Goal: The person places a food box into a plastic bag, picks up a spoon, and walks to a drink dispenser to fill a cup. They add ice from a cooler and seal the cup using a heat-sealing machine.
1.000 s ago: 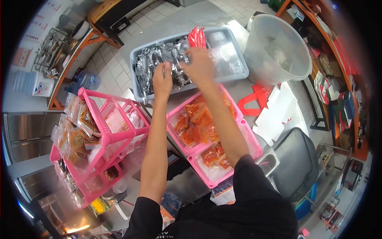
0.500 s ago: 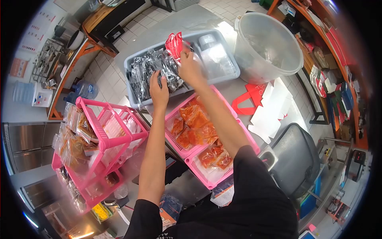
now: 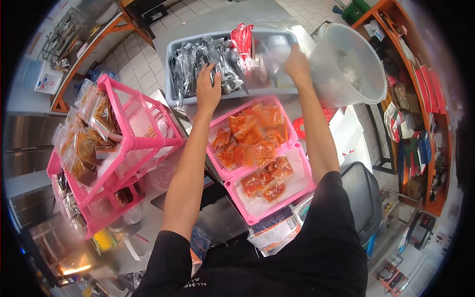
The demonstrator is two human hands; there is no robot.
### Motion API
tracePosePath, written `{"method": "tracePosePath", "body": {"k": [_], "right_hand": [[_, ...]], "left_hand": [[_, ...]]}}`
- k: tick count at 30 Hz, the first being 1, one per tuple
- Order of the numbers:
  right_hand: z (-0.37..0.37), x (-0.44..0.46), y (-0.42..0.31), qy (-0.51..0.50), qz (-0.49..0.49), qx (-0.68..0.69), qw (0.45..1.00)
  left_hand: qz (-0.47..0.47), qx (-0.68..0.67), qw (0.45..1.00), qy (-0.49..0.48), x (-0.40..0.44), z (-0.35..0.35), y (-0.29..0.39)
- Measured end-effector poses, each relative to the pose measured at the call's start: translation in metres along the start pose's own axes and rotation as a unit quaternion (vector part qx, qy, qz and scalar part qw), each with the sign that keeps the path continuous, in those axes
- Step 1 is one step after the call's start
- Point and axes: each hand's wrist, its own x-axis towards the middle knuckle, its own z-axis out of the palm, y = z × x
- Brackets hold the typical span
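My left hand (image 3: 209, 90) rests with fingers apart on black cutlery in clear wrappers (image 3: 185, 72), inside a grey-blue tub (image 3: 173, 101). Beside these packets, red wrapped packets (image 3: 242, 42) stand upright in the middle of the tub. My right hand (image 3: 298, 68) is at the tub's right end, its fingers curled and partly hidden. Blurred clear plastic shows just left of it; I cannot make out what the fingers hold. A clear lidded container (image 3: 278, 43) lies behind that hand's fingertips.
Two pink baskets (image 3: 225, 174) with bagged orange-red food (image 3: 247, 128) stand in front of the tub. A pink rack (image 3: 131, 143) with brown sauce bags (image 3: 81, 158) is at left. At right are a large translucent bucket (image 3: 368, 64) and a black chair back (image 3: 363, 198).
My right hand has left the red packets and moved right to the tub's far end. The red packets stay in the tub. My left hand remains over the black cutlery. The view has shifted.
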Motion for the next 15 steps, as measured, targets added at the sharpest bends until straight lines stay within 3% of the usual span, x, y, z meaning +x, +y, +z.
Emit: {"method": "tracePosePath", "body": {"k": [3, 6, 8, 11, 13, 14, 15], "right_hand": [[-0.067, 0.016, -0.028, 0.076, -0.018, -0.023, 0.997], [-0.123, 0.029, -0.037, 0.075, -0.036, 0.002, 0.997], [-0.139, 0.037, -0.037, 0.062, 0.007, 0.028, 0.998], [-0.106, 0.013, -0.035, 0.129, -0.059, 0.076, 0.987], [-0.04, 0.01, -0.003, 0.054, -0.034, 0.062, 0.996], [-0.014, 0.001, 0.005, -0.042, 0.002, 0.011, 0.999], [0.023, -0.003, 0.033, -0.053, -0.028, 0.023, 0.998]], "left_hand": [[-0.004, -0.007, 1.0, -0.018, 0.002, -0.007, 0.0], [0.007, -0.01, 1.0, -0.026, -0.001, -0.008, 0.001], [0.012, -0.011, 1.0, -0.017, 0.0, -0.007, 0.001], [0.008, -0.021, 1.0, -0.009, 0.0, -0.006, 0.004], [0.008, -0.029, 0.999, 0.017, -0.006, -0.008, 0.011], [0.007, -0.027, 0.999, 0.025, -0.01, -0.008, 0.014], [0.009, -0.022, 1.0, 0.016, -0.014, -0.008, 0.016]]}}
